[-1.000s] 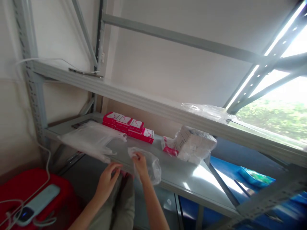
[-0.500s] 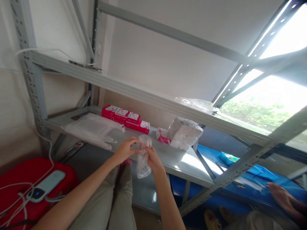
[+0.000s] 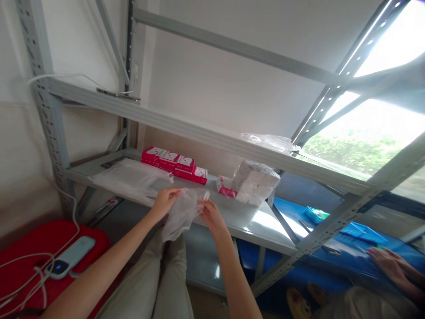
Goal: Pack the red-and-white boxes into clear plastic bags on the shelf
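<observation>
A clear plastic bag (image 3: 184, 212) hangs stretched between my two hands, just in front of the lower shelf's edge. My left hand (image 3: 165, 202) pinches its upper left corner. My right hand (image 3: 211, 215) grips the gathered right side near the top. Behind the hands, red-and-white boxes (image 3: 174, 164) stand in a stacked row on the shelf. Flat plastic bags (image 3: 129, 177) lie in a pile left of them. To the right sits a plastic-wrapped bundle (image 3: 254, 182) of white boxes, beside a small pink box (image 3: 226, 187) in clear wrap.
Metal beams and posts (image 3: 299, 253) frame the shelf (image 3: 247, 213). At the lower left a power bank (image 3: 71, 257) with white cables lies on a red surface (image 3: 94, 230). Another person's hands (image 3: 392, 266) rest at a blue table (image 3: 352, 261) on the right, near a blue tray (image 3: 361, 232).
The bunched bag has been spread out sideways. My left hand has moved left with its corner, while my right hand stays near the same spot.
</observation>
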Motion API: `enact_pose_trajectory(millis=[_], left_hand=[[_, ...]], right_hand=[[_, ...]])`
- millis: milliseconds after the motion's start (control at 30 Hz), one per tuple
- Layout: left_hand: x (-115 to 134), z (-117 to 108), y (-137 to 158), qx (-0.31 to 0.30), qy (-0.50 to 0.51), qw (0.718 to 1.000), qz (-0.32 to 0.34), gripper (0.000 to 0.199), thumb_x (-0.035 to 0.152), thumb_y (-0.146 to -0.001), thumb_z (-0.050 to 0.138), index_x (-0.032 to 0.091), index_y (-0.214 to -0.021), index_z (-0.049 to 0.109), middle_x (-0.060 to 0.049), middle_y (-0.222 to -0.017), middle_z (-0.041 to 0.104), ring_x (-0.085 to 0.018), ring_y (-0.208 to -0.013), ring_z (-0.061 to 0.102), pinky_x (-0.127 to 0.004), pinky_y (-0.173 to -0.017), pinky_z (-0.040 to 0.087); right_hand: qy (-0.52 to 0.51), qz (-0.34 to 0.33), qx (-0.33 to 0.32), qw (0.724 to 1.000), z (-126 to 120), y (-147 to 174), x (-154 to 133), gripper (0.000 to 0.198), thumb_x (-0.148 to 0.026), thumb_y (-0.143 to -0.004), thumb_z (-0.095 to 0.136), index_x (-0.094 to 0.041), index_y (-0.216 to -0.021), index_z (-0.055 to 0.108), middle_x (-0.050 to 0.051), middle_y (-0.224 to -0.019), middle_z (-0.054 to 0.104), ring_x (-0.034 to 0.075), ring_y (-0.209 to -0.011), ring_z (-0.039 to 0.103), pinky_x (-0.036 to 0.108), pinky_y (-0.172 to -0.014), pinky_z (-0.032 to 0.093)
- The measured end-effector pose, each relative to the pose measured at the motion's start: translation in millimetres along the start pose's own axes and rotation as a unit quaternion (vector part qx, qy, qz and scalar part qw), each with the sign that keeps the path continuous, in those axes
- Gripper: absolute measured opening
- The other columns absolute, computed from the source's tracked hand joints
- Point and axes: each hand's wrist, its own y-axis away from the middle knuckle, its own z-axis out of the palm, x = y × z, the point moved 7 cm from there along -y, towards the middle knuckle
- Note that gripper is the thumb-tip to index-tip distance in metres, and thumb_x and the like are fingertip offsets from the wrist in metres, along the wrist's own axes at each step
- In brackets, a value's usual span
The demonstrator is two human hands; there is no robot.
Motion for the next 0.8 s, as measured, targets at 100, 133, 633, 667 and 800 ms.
enact_pose_trajectory(millis=[100, 133, 633, 667, 800], left_hand=[[-20.3, -5.4, -5.7, 0.018, 0.059, 0.997, -0.045, 0.043, 0.049, -0.078, 0.055, 0.013, -0.095, 0.072, -0.009, -0.083, 0.073, -0.022, -0.07, 0.065, -0.028, -0.057, 0.048], [-23.9, -7.3, -6.9, 0.029, 0.067, 0.996, -0.048, 0.042, 0.05, -0.076, 0.057, 0.013, -0.092, 0.072, -0.009, -0.08, 0.072, -0.021, -0.068, 0.064, -0.027, -0.055, 0.048], [-13.1, -47.3, 7.3, 0.192, 0.055, 0.98, -0.022, 0.035, 0.051, -0.08, 0.054, 0.016, -0.081, 0.06, 0.003, -0.06, 0.056, -0.008, -0.04, 0.041, -0.019, -0.039, 0.034], [-11.4, -49.5, 8.6, 0.2, 0.036, 0.979, -0.022, 0.034, 0.05, -0.08, 0.054, 0.016, -0.081, 0.06, 0.003, -0.06, 0.057, -0.008, -0.04, 0.041, -0.018, -0.039, 0.032], [-1.8, -53.6, 8.1, 0.215, 0.026, 0.976, -0.016, 0.032, 0.048, -0.076, 0.061, 0.016, -0.08, 0.062, 0.001, -0.06, 0.061, -0.008, -0.042, 0.043, -0.018, -0.038, 0.031]], right_hand=[[-0.023, 0.019, 0.021, 0.999, -12.3, 1.4, 1.1, 0.019, -0.026, -0.058, 0.077, -0.02, -0.072, 0.064, -0.002, -0.068, 0.066, 0.012, -0.063, 0.058, 0.023, -0.059, 0.044], [-0.02, 0.022, 0.03, 0.999, -16.6, 1.9, 0.6, 0.02, -0.026, -0.058, 0.077, -0.02, -0.072, 0.064, -0.002, -0.069, 0.067, 0.012, -0.064, 0.059, 0.022, -0.059, 0.044], [0.057, -0.098, 0.18, 0.977, -91.8, 11.2, -49.4, 0.029, -0.039, -0.055, 0.079, -0.021, -0.07, 0.063, -0.002, -0.064, 0.065, 0.011, -0.055, 0.059, 0.023, -0.057, 0.047], [0.07, -0.1, 0.181, 0.976, -92.9, 11.6, -53.5, 0.03, -0.04, -0.055, 0.079, -0.02, -0.07, 0.063, -0.001, -0.064, 0.065, 0.012, -0.057, 0.06, 0.023, -0.057, 0.047], [0.043, -0.102, 0.153, 0.982, -95.4, 9.8, -69.6, 0.03, -0.037, -0.052, 0.081, -0.023, -0.073, 0.066, -0.005, -0.058, 0.061, 0.01, -0.053, 0.057, 0.022, -0.053, 0.046]])
